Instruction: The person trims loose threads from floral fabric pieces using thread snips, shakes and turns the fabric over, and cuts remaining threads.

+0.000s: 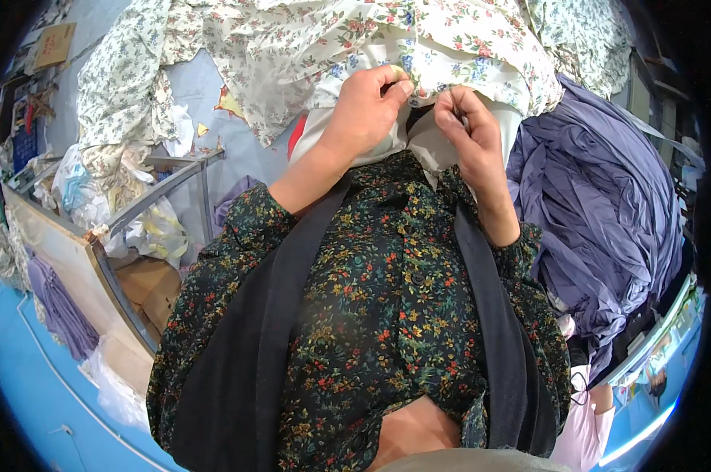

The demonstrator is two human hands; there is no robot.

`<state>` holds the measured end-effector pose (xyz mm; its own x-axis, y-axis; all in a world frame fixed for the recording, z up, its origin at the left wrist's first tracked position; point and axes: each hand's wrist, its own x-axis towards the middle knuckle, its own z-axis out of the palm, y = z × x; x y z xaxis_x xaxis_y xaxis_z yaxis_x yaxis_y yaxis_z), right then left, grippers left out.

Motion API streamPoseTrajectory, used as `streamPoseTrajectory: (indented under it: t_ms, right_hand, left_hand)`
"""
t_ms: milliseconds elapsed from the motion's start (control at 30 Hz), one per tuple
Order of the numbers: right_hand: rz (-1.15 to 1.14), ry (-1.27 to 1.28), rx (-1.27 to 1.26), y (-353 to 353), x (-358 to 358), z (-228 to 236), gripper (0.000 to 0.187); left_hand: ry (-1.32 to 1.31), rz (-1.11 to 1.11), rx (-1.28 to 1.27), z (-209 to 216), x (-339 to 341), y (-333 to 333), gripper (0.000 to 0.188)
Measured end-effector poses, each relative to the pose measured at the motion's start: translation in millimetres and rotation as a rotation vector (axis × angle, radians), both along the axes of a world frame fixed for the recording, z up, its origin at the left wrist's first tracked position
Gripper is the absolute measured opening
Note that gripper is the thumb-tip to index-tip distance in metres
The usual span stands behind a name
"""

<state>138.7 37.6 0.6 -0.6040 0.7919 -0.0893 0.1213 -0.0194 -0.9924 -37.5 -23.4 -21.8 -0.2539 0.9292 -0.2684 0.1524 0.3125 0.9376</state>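
White cloth printed with red and blue flowers (473, 47) lies spread in front of me, its near edge hanging toward my lap. At that edge my left hand (367, 110) is closed, thumb and forefinger pinching the floral cloth. Just to its right, my right hand (473, 130) is also closed, fingers curled in beside the cloth's edge. What sits between its fingertips is too small and hidden to name. Below both hands, plain white fabric (434, 141) covers my lap.
A large heap of purple-grey cloth (599, 204) sits close on my right. To the left stands a metal-framed bin (167, 185) with plastic bags and scraps. A cardboard box (54, 45) lies at the far left. Another person's pink clothing (582, 425) shows at lower right.
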Motion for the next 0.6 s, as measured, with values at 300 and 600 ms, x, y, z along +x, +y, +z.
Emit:
streamPoseTrajectory:
  t_ms: [300, 600]
  right_hand:
    - [-0.178, -0.175, 0.140, -14.0, -20.1, 1.4, 0.010]
    - [-0.139, -0.236, -0.027, 7.5, -20.0, -16.0, 0.012]
  left_hand:
    - [-0.088, 0.092, 0.012, -1.3, 2.5, 0.0, 0.015]
    - [-0.066, 0.078, 0.010, 5.2, 3.5, -2.4, 0.016]
